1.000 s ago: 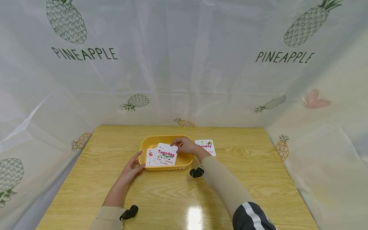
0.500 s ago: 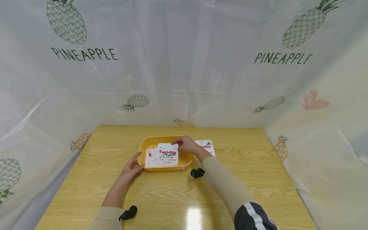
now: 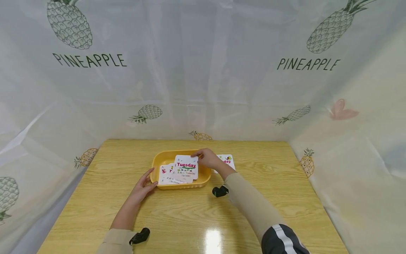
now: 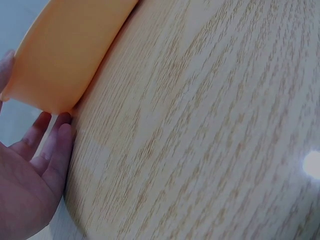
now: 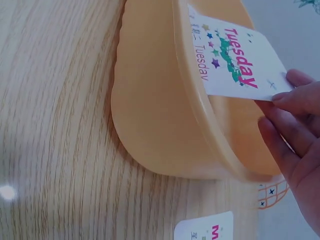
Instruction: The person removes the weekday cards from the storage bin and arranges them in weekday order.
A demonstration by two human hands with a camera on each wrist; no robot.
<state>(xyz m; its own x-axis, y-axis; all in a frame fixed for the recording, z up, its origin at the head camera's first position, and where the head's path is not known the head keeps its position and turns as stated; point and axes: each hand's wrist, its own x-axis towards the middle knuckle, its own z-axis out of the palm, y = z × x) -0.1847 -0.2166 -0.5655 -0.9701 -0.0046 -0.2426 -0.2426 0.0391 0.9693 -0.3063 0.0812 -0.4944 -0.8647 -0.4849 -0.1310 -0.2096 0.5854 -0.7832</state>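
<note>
In the head view, a yellow plastic basket (image 3: pixel 203 183) holds several white day-name cards. My right hand (image 3: pixel 207 158) pinches the "Tuesday" card (image 3: pixel 186 169) by its upper right corner, thumb on the printed face. The card is tilted up over the basket, as the right wrist view (image 5: pixel 235 60) also shows. Below it lie other cards (image 3: pixel 168 179), partly covered. My left hand (image 3: pixel 142 188) rests against the basket's left end, its fingers extended and spread. In the left wrist view those fingertips (image 4: pixel 64 131) touch the basket's outer wall (image 4: pixel 75 55).
A "Monday" card (image 3: pixel 226 161) lies on the wooden table (image 3: pixel 177 211) right of the basket, partly behind my right forearm. White pineapple-print sheeting (image 3: pixel 203 70) surrounds the table's back and sides. Black wrist mounts (image 3: pixel 139 236) sit on both sleeves.
My right hand has lifted the Tuesday card slightly up and away from the cards under it, so more of them shows. The left hand stays at the basket's end.
</note>
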